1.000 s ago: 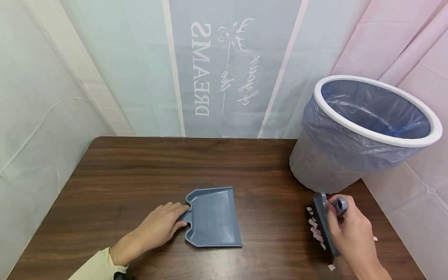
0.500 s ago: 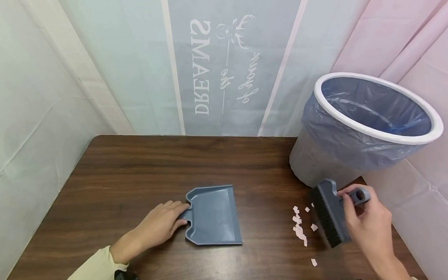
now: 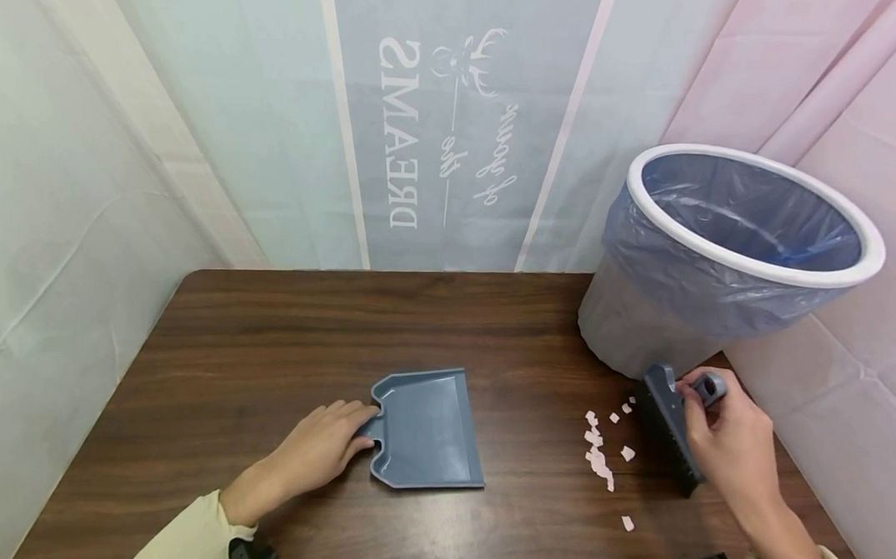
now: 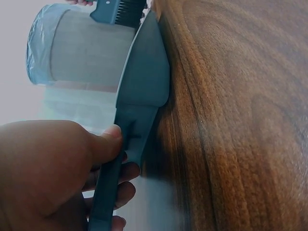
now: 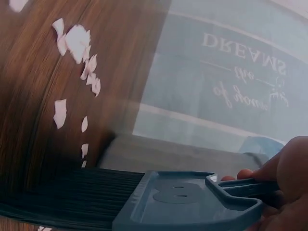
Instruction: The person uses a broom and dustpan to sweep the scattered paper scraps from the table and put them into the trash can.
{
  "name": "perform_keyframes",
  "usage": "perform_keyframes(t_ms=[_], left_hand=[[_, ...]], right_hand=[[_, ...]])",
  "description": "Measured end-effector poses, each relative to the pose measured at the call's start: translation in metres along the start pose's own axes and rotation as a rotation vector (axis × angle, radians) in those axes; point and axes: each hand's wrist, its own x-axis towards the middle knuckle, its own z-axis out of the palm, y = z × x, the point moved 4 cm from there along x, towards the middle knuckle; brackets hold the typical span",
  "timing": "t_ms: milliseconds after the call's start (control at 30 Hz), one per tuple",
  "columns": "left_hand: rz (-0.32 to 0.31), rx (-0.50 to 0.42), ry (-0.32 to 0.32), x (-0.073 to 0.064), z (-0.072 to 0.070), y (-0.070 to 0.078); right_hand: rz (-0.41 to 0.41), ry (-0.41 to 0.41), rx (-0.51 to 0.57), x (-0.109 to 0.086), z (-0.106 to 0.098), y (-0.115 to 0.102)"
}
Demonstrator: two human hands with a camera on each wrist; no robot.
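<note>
My left hand grips the short handle of a blue-grey dustpan, its thumb on top and fingers curled beneath in the left wrist view. The pan lies on the table, its flat lip facing right. My right hand holds a matching hand brush by its handle, dark bristles turned down to the table. Left of the brush lie small white paper scraps, several bunched in a line and a few scattered apart. One lone scrap sits nearer the front.
A grey bin lined with a translucent blue bag stands at the back right, just behind the brush. Fabric sheets enclose the wooden table at the back and both sides.
The brush pushed the scraps left, then lifted and tilted away to the right. Now it is lowered again at their right. The left hand and dustpan stay put.
</note>
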Motion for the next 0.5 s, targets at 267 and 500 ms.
perform_keyframes(t_ms=[267, 500], left_hand=[[-0.018, -0.006, -0.009, 0.0, -0.001, 0.001], [-0.024, -0.015, -0.013, 0.0, -0.001, 0.001]], right_hand=[[-0.051, -0.035, 0.061, -0.005, 0.005, -0.015], [-0.083, -0.105, 0.137, -0.007, 0.004, -0.03]])
